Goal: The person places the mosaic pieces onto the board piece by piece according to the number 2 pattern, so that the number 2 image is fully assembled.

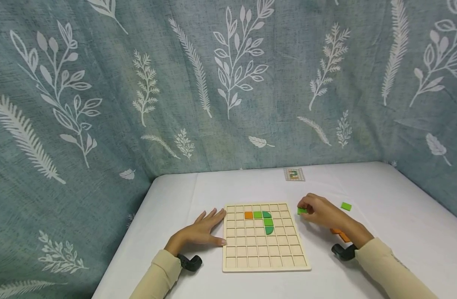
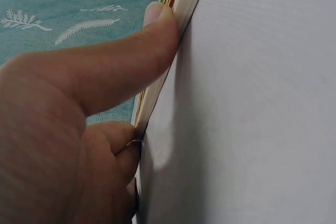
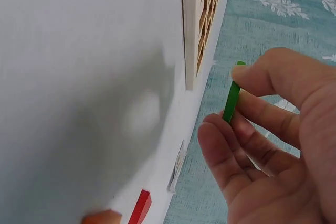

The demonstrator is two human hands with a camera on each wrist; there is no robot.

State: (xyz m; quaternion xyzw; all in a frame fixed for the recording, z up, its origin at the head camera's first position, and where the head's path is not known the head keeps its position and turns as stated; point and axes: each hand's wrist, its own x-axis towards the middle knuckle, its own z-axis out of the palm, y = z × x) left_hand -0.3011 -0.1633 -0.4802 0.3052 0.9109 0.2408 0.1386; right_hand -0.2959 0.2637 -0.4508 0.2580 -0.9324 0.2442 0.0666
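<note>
A pale wooden grid board [image 1: 266,270] lies on the white table. In its upper cells sit an orange square tile [image 1: 248,215], a light green square tile [image 1: 257,214], a dark green rounded tile [image 1: 267,214], another green square tile [image 1: 268,222] and a second dark green rounded tile [image 1: 269,230]. My left hand [image 1: 202,230] rests along the board's left edge, fingers spread, its thumb [image 2: 157,22] touching the rim. Right of the board, my right hand [image 1: 321,209] pinches a green tile [image 3: 231,98] between thumb and fingers, raised off the table in the right wrist view.
Another green tile [image 1: 346,206] lies beyond my right hand, and orange tiles [image 1: 345,237] lie partly hidden by that forearm. A small card [image 1: 294,174] with a printed grid pattern lies near the table's back edge. A patterned teal curtain [image 1: 198,137] hangs behind.
</note>
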